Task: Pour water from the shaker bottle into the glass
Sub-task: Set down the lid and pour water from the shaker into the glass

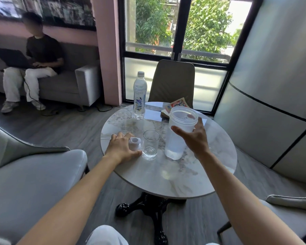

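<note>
A translucent shaker bottle stands upright on the round marble table, uncapped, with a little water at its bottom. My right hand is spread around its right side, fingers apart, touching or nearly touching it. An empty clear glass stands just left of the shaker. My left hand lies on the table beside the glass, its fingers over the shaker's white lid.
A capped plastic water bottle stands at the table's far left. A book lies behind the shaker. A chair faces me across the table, armchairs flank both sides, and a person sits with a laptop on a sofa at far left.
</note>
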